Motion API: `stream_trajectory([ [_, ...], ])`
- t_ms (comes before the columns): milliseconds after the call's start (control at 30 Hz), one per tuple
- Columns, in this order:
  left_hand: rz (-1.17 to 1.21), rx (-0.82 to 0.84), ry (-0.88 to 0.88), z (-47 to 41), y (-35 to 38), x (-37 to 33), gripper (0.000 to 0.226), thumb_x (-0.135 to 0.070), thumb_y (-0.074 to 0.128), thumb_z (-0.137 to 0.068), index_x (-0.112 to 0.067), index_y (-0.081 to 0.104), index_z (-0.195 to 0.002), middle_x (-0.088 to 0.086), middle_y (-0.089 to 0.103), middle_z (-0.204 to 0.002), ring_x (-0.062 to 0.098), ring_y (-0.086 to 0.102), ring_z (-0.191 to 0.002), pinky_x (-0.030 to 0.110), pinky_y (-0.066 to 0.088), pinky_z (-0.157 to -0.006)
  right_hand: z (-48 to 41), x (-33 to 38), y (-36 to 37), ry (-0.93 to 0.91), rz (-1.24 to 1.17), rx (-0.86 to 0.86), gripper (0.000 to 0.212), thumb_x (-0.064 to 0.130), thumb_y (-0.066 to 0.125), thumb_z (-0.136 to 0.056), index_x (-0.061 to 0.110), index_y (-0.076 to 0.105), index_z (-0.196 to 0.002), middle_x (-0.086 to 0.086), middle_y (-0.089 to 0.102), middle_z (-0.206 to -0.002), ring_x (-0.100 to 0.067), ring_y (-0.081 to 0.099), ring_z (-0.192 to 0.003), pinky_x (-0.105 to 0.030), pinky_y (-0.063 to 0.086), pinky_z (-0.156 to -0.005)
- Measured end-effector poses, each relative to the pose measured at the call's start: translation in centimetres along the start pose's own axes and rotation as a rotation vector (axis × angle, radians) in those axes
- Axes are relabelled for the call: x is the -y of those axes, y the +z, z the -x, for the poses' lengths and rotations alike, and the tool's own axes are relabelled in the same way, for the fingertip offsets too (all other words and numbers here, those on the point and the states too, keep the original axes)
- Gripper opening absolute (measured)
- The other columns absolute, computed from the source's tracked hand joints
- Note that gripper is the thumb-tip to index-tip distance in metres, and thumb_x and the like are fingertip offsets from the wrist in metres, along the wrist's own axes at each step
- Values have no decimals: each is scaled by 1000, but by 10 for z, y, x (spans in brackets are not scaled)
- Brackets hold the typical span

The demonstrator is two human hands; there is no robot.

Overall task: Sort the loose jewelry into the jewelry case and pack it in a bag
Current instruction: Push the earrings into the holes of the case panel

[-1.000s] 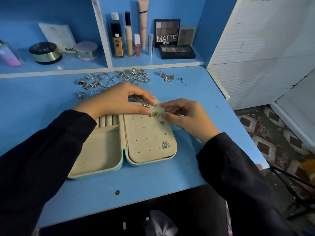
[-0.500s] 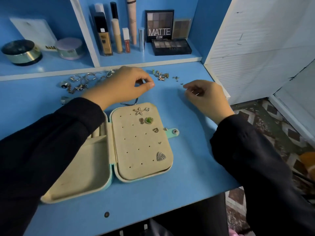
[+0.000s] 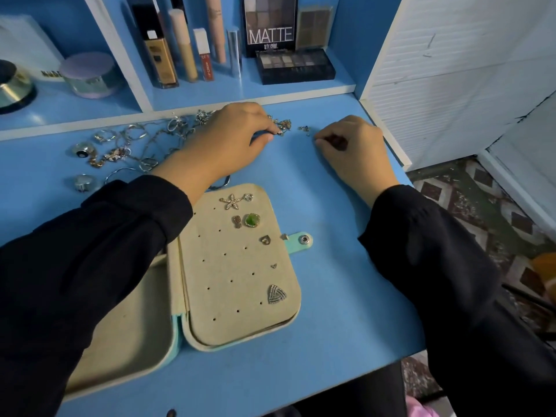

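- jewelry case lies open and flat near the front edge of the blue table, its left tray partly under the left sleeve.
- bare blue surface shows to the right of the case, up to the table's right edge beside a ribbed white panel.
- loose jewelry is strewn along the back of the table, just below the white shelf lip.
- left hand reaches past the pile, thumb and curled fingertips closed on a small gold piece.
- right hand rests on the table, fingers curled under with the tips together. i cannot tell whether they hold anything.
- the case has a beige, felt-like lining and a mint shell. its snap tab carries a metal stud.
- the panel is punched with small holes and holds a starfish earring, a green stone stud and a triangle stud.
- an eyeshadow palette on the shelf reads "matte".
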State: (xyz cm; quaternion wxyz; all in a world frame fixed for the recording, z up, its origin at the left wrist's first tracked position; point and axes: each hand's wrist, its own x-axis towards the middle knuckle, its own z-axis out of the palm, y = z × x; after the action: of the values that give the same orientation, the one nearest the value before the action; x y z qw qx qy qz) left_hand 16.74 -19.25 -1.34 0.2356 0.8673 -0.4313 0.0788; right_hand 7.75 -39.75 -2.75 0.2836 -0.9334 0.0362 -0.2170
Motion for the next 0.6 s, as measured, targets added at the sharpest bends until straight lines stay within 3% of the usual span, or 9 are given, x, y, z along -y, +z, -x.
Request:
stream_trajectory([
  [133,23,-18,-17,3,0,1,19,-15,63,-92,-9,75,-106,10,69,-104,25,63,-96,37,50,-88,2,-1,1,21,-26,4,10,8,65,-83,9,74,-87,-5,62,-87,-12,52,-74,-6,37,-69],
  [300,69,-48,-75,6,-1,0,11,-18,69,-88,-9,74,-93,3,68,-94,17,58,-86,25,41,-78,2,0,0,43,-52,24,10,5,64,-83,9,72,-86,-3,59,-88,-11,51,-73,-2,36,-69],
  [600,112,-18,-121,7,-2,3,11,-14,70,-88,-14,74,-98,1,67,-96,12,56,-86,20,38,-78,3,0,2,32,-40,26,10,1,60,-85,4,69,-87,-5,56,-87,-15,48,-73,-4,34,-66],
])
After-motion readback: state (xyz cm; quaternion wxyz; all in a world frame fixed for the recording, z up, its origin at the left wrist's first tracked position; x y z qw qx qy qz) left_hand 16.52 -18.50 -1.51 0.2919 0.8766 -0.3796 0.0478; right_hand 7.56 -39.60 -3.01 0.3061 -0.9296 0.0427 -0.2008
